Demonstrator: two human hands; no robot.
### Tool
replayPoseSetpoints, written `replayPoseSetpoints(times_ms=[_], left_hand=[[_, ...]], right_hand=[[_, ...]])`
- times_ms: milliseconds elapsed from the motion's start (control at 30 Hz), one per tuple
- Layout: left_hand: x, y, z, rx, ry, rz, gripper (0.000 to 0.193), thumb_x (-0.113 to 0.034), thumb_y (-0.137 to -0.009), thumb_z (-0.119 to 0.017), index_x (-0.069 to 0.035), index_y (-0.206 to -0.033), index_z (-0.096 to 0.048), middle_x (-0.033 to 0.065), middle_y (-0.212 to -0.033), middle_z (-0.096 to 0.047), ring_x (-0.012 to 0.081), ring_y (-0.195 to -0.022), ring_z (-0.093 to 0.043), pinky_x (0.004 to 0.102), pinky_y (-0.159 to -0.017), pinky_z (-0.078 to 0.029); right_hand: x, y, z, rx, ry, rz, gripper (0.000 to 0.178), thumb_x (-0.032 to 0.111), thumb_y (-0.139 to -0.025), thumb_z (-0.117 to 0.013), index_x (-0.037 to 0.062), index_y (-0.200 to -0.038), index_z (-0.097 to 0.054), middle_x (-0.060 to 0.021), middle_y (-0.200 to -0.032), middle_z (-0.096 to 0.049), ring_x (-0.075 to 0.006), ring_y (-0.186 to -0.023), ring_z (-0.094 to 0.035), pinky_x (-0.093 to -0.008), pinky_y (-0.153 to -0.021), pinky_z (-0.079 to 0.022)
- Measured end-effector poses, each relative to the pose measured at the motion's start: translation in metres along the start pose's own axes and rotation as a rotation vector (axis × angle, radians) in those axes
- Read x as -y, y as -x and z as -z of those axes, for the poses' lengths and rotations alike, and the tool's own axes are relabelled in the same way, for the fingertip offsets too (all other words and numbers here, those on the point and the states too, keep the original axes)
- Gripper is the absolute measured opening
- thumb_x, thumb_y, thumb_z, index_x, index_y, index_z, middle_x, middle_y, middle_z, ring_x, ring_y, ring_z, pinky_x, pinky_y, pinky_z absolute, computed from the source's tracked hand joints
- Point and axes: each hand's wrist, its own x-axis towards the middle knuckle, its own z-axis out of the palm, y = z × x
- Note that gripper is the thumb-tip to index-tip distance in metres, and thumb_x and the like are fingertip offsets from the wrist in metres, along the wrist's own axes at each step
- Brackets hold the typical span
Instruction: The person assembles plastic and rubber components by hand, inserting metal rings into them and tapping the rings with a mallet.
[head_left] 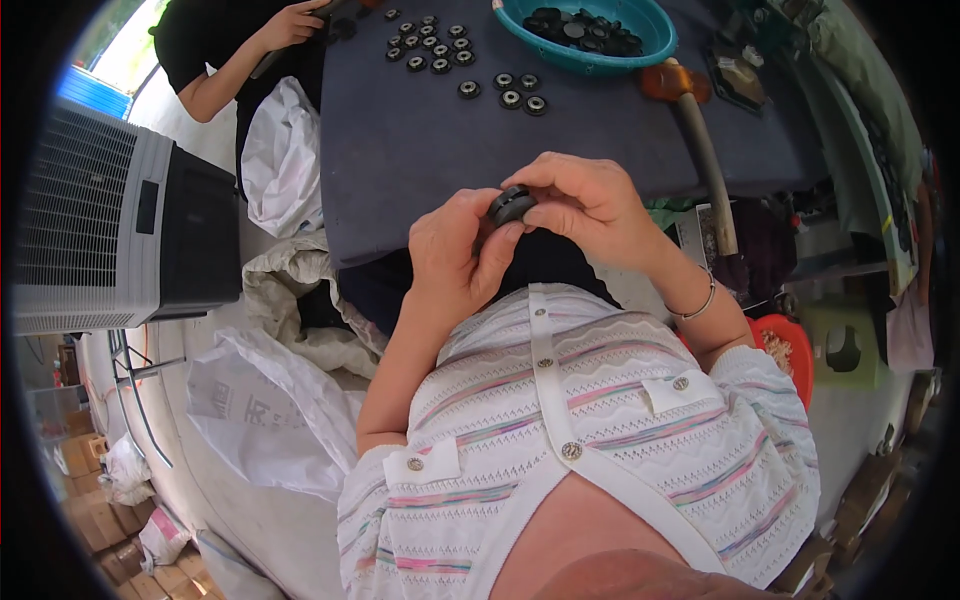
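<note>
Between my two hands, just over the near edge of the dark table [400, 180], is a small round black grooved wheel [512, 205]. The fingers and thumb of my left hand [455, 245] pinch it from the left. From the right, my right hand [595, 205] grips its rim between thumb and forefinger. Farther back on the table lie several similar black wheels [440, 66] with shiny metal centres, and a smaller group of wheels [511, 99] sits nearer to me. A teal basin [575, 62] at the back holds many loose black discs [590, 32].
Right of the basin lies a mallet [690, 110] with an orange head, its handle reaching past the table edge. Another person's hand [290, 25] is at the far left corner. White sacks [280, 400] and a large grey air cooler [130, 210] stand on the left.
</note>
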Motion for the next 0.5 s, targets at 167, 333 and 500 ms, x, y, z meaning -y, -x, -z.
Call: replayPoseSetpoints(times_ms=[167,333,500], left_hand=[[-0.002,-0.004,0.018,0.184,-0.158,-0.081,0.018,-0.014,-0.075,-0.067,-0.003,-0.079,-0.053,0.0072,-0.061,-0.051,0.024,-0.05,-0.051,0.0318,-0.044,-0.04],[-0.016,-0.009,0.022,0.156,-0.195,-0.291,0.027,-0.018,-0.068,-0.068,-0.005,-0.064,-0.044,0.007,-0.056,-0.044,0.0237,-0.045,-0.046,0.0326,-0.04,-0.035],[-0.023,-0.008,0.021,0.13,-0.122,-0.383,0.03,-0.016,-0.063,-0.067,-0.007,-0.059,-0.039,0.005,-0.051,-0.039,0.0202,-0.039,-0.04,0.0303,-0.036,-0.03]], right_hand=[[0.008,0.004,-0.004,-0.001,0.181,0.203,0.022,0.003,-0.079,-0.064,-0.0018,-0.1,-0.059,-0.0098,-0.086,-0.06,-0.017,-0.069,-0.061,-0.0241,-0.061,-0.048],[0.015,0.009,-0.008,0.042,0.056,0.2,0.025,0.009,-0.078,-0.067,-0.003,-0.098,-0.06,-0.0109,-0.083,-0.061,-0.0181,-0.067,-0.06,-0.0246,-0.058,-0.046],[0.018,0.012,-0.013,0.068,-0.109,0.21,0.026,0.016,-0.078,-0.069,-0.0042,-0.093,-0.061,-0.0106,-0.075,-0.061,-0.0166,-0.06,-0.057,-0.0236,-0.052,-0.042]])
